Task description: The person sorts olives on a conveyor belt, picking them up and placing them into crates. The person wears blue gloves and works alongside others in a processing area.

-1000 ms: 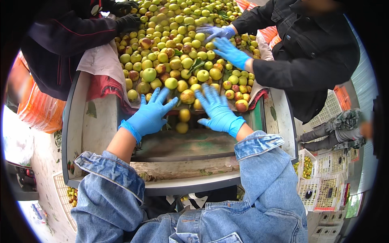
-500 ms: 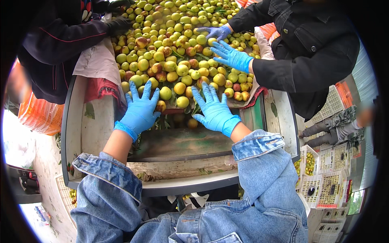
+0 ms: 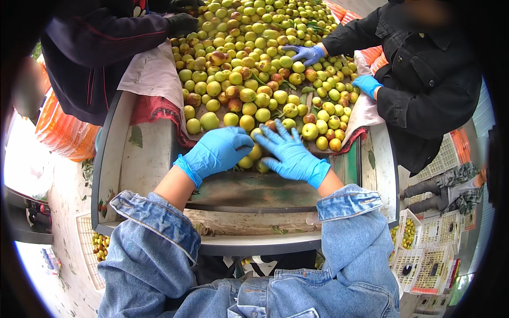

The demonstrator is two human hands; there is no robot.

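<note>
Two gloved hands at the near edge of a heap of small green, yellow and brown-blotched fruits (image 3: 247,95), spread over a table (image 3: 152,143) with raised sides. The heap as a whole has its long axis running away from the wearer, toward the upper edge of the view; single fruits are nearly round, a few slightly oval, and their stem ends are too small to show which way each one points. The left hand (image 3: 216,152), in a blue glove, is bent inward with its fingers curled close together; whether they pinch a fruit cannot be told. The right hand (image 3: 290,155), gloved alike, has its fingers spread over the front fruits and pointing forward and leftward. A few fruits lie between the two hands, at the near margin of the heap. A pale cloth (image 3: 151,74) lines the left side, with red cloth (image 3: 155,108) beside it. At right, a co-worker's gloved hand (image 3: 305,54) rests on the fruits.
</note>
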